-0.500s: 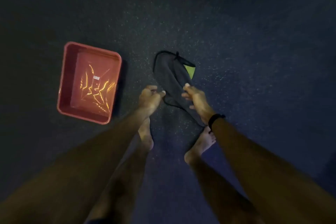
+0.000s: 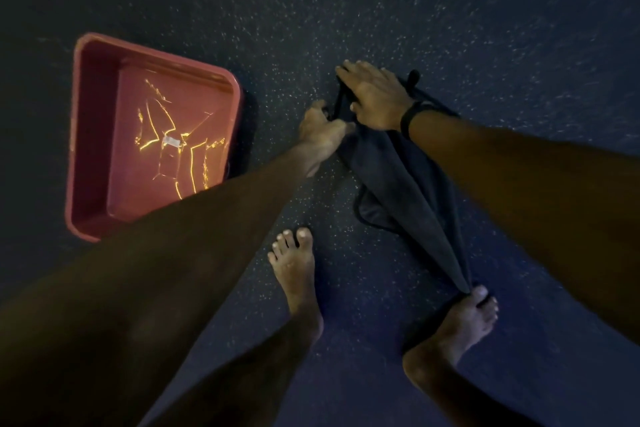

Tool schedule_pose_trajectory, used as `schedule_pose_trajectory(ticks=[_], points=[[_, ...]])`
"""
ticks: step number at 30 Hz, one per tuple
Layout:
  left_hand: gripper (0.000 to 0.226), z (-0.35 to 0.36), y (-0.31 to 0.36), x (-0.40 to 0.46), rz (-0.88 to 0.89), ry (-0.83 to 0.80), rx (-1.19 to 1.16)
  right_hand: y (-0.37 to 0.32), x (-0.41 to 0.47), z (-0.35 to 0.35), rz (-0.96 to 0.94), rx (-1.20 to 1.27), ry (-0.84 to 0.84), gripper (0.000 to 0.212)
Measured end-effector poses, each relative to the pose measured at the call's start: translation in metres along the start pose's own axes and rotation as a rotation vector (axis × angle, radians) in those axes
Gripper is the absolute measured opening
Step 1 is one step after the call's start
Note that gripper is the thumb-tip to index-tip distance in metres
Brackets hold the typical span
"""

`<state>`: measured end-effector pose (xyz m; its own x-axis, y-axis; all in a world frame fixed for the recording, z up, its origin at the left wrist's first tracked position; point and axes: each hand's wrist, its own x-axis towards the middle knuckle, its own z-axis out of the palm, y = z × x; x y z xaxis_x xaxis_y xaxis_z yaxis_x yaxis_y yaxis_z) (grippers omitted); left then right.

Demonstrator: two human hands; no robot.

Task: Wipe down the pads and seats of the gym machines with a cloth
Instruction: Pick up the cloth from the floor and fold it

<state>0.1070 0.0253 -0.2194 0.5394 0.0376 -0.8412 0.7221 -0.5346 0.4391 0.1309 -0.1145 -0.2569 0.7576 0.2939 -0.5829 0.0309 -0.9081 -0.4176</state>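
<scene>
Cloth: dark cloth (image 2: 408,184) stretched over the speckled floor (image 2: 450,28), far end at both hands, near corner pinned at the toes of the right foot (image 2: 464,319).
Left hand: left hand (image 2: 320,126) has its fingers curled round a bunched fold at the cloth's far end.
Right hand: right hand (image 2: 372,94) lies on top of the same end, fingers fairly straight and pressing down; whether the thumb pinches underneath cannot be told.
Basin: red basin (image 2: 74,135) sits on the floor to the left, apart from the cloth, with bright ripples of light on its bottom.
Risk: a harder pull, in my judgement, could slip the corner from the toes and let the cloth fall slack; the light is dim, so folds are hard to read.
Risk, second: no machine pad is in view, so wiping has not begun.
Change: earlier the cloth lay spread with a yellow-green patch showing; it is now drawn long and narrow, both hands reach farther out, and the camera sits closer.
</scene>
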Motion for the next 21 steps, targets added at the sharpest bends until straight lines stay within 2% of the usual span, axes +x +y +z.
schedule_pose_trajectory(ticks=[2,4,8,10,14,16,18,21], points=[[0.081,0.001,-0.005,0.002,-0.004,-0.059,-0.019,0.001,-0.007,0.013,0.032,-0.17,0.071,0.066],[0.075,0.005,-0.011,-0.007,-0.001,-0.135,0.04,-0.006,-0.03,0.024,0.091,-0.231,0.1,0.049],[0.044,0.012,-0.023,-0.056,0.09,-0.23,0.377,-0.03,-0.112,0.035,0.138,-0.098,0.185,0.03],[0.038,0.012,-0.025,-0.094,0.177,-0.217,0.594,-0.044,-0.161,0.029,0.119,0.011,0.251,0.026],[0.032,-0.001,0.002,-0.194,0.386,-0.244,0.728,-0.073,-0.26,-0.032,0.087,0.101,0.278,0.025],[0.035,-0.014,0.021,-0.24,0.415,-0.269,0.76,-0.091,-0.303,-0.079,0.065,0.18,0.274,0.021],[0.03,-0.029,0.045,-0.278,0.419,-0.274,0.803,-0.103,-0.341,-0.131,0.117,0.298,0.283,0.035],[0.027,-0.06,0.093,-0.34,0.423,-0.243,0.793,-0.116,-0.403,-0.209,0.231,0.358,0.353,0.035]])
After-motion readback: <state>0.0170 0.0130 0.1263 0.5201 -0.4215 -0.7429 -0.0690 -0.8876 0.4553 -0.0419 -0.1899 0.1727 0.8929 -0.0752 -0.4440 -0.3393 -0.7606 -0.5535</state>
